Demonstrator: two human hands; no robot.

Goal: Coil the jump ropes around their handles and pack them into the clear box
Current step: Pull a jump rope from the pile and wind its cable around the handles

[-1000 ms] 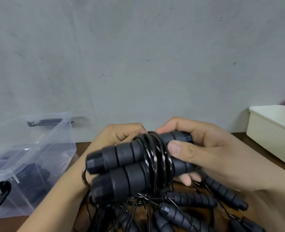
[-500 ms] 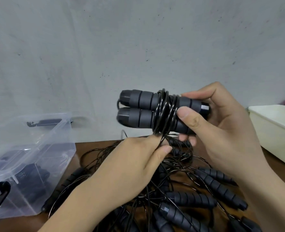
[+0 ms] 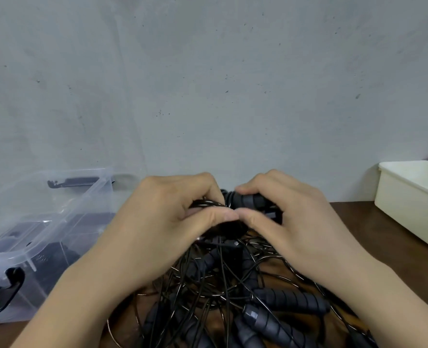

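Soft, even, rather dim light with no hard shadows. The left hand (image 3: pixel 183 217) and right hand (image 3: pixel 290 217) look slightly smeared, as does the jump rope (image 3: pixel 245 200) they grip. Left of them, the clear box (image 3: pixel 90 197) shows pale glare and its edges bow.

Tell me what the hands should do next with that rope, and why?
Probably tuck the loose cord in tight: the left hand pinches it against the handles that the right hand grips. The clear box stands open at the left.

Over the tangled pile (image 3: pixel 270 305), left hand (image 3: pixel 172 217) and right hand (image 3: pixel 295 222) grip a jump rope (image 3: pixel 248 200), clear box (image 3: pixel 44 237) nearby.
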